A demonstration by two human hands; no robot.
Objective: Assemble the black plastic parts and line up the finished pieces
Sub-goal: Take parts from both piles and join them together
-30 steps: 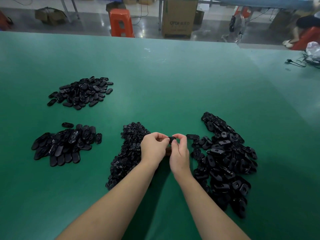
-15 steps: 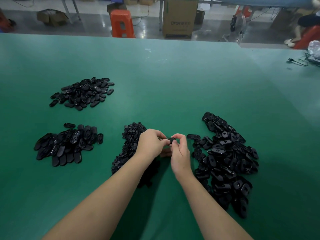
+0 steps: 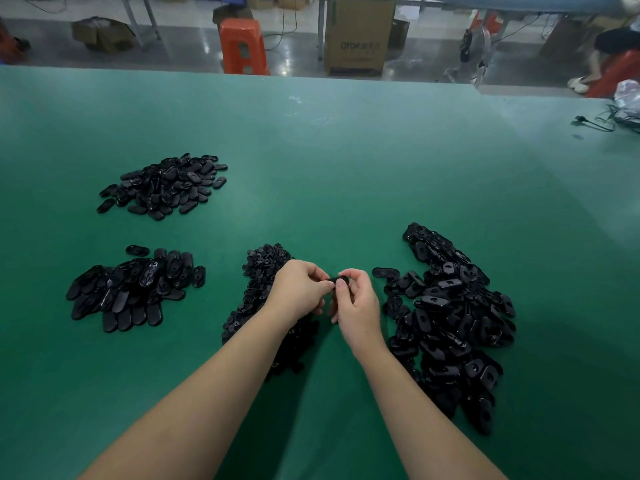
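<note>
Head view, one lot on a green surface [image 3: 346, 168]. Landmark: the black oval part [image 3: 337, 280], held above the surface between the two hands.

- Left hand [image 3: 299, 289]: just left of the part, fingers curled, grip narrow, pinching the part's left end.
- Right hand [image 3: 358, 306]: just right of and below the part, thumb and forefinger in a narrow grip on its right end.
- Pile of small round black pieces [image 3: 256, 292]: left of the part, partly hidden under the left hand and forearm.
- Large heap of black oval shells [image 3: 450, 320]: right of the part, some showing a hole in the face.
- Group of smooth oval pieces [image 3: 131, 289]: well left of the part, several lying side by side at its near edge.
- Second loose pile of ovals [image 3: 166, 185]: far left of the part and beyond it.
- Orange stool [image 3: 242, 46] and cardboard box [image 3: 358, 32]: on the floor beyond the far edge of the surface.
</note>
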